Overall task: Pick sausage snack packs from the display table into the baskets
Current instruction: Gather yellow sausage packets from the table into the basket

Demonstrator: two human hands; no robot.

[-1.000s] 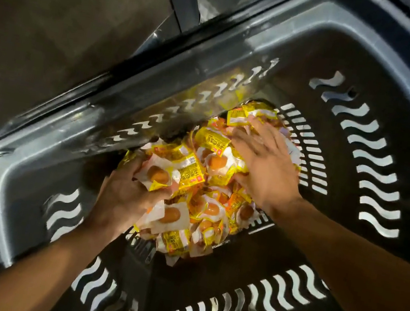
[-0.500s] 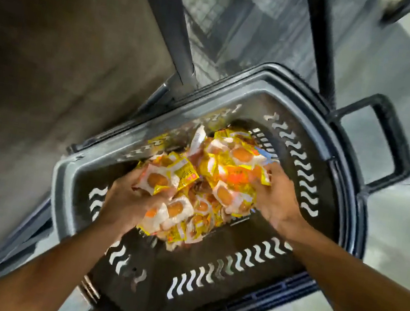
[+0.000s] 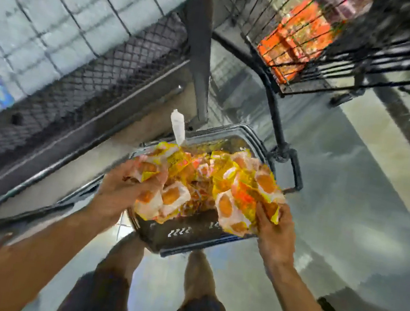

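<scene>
Both hands curled closed on bunches of sausage snack packs point(image 3: 202, 182). Left hand point(image 3: 122, 190) grips a white-and-yellow clump; right hand point(image 3: 274, 229) grips another clump at its upper left. Loose packs hang between the hands, above the dark basket point(image 3: 177, 235), which sits on the floor just below them.

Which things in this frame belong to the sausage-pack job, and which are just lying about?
Part of the job:
- sausage snack packs
- dark plastic basket on the floor
- left hand, gripping a bunch of packs
- right hand, gripping a bunch of packs

Just there:
- wire cart holding orange packages
- mesh fixture
</scene>
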